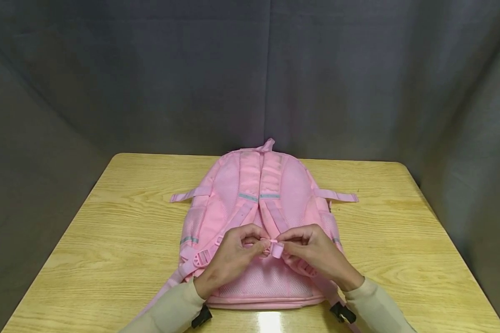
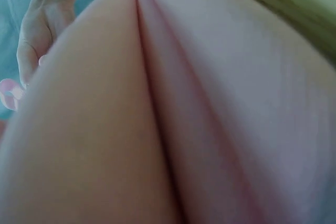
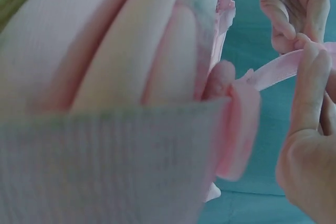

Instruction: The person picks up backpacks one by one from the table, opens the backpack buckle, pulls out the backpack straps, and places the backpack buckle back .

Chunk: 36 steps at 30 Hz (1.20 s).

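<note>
A pink backpack (image 1: 293,178) lies on the table with its shoulder straps (image 1: 271,171) facing up. Over its lower middle, my left hand (image 1: 235,254) and right hand (image 1: 314,252) meet, thumbs and fingers pinching a pink webbing strap (image 1: 277,250). A short loop of it hangs between the fingertips. In the right wrist view the strap (image 3: 278,69) stretches towards both hands. Fingers partly hide the small pink piece at the left fingertips. The left wrist view is mostly filled by blurred pink and skin-toned surfaces.
Pink side straps (image 1: 337,195) stick out at both sides of the bag. A pink adjuster buckle (image 1: 202,258) lies near my left wrist. Black buckles (image 1: 342,312) sit by each forearm. The wooden table (image 1: 400,240) is enclosed by dark grey curtains (image 1: 183,83).
</note>
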Motion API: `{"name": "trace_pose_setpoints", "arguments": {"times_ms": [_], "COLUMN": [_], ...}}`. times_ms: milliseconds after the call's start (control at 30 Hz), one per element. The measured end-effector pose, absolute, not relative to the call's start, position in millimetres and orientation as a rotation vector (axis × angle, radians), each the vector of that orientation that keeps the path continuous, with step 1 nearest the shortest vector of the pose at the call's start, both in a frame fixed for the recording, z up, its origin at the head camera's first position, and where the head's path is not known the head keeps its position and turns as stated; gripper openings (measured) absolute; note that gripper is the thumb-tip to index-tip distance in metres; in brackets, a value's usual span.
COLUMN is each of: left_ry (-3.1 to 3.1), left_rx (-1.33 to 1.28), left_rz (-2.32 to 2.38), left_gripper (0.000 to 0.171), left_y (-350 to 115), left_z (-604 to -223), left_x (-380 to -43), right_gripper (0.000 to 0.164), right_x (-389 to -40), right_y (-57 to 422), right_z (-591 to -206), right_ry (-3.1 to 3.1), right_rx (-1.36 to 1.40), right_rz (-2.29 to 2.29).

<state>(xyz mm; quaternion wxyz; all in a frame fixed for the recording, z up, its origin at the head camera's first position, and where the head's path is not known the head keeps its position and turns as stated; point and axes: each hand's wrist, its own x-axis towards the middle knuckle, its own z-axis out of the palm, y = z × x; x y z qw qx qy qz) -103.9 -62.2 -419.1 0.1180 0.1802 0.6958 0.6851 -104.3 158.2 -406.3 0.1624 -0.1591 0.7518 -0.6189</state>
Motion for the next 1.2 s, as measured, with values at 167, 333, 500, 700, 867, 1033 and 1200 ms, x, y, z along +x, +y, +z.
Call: {"name": "trace_pose_setpoints", "arguments": {"times_ms": [167,333,500,700,867,1033,1200], "left_ry": [2.069,2.087,2.068,2.05,2.071,2.088,2.113], "left_rx": [0.52,0.508,0.493,0.461,0.453,0.487,0.497], "left_rz": [2.006,2.001,2.005,1.997,1.953,1.949,1.962], "left_gripper": [0.01,0.009,0.009,0.009,0.009,0.01,0.01], "left_y": [-60.2,-58.3,-58.0,-58.7,-59.8,-60.2,-59.3], "left_z": [-417.5,-416.7,-414.8,-410.8,-413.6,-417.3,-418.6], "left_x": [-102.5,-102.8,-102.6,-103.4,-103.7,-103.5,-102.7], "right_gripper": [0.019,0.019,0.019,0.021,0.023,0.022,0.023], "right_x": [-104.4,-103.6,-104.3,-104.1,-103.4,-103.8,-104.8], "right_y": [159.3,159.2,159.0,158.7,158.6,158.2,158.0], "right_z": [-407.8,-408.9,-409.8,-408.4,-408.8,-409.9,-410.4], "right_ry": [2.172,2.177,2.135,2.108,2.111,2.108,2.099], "right_rx": [-0.482,-0.483,-0.518,-0.508,-0.456,-0.456,-0.458], "right_rz": [-1.775,-1.804,-1.849,-1.856,-1.806,-1.794,-1.79]}}
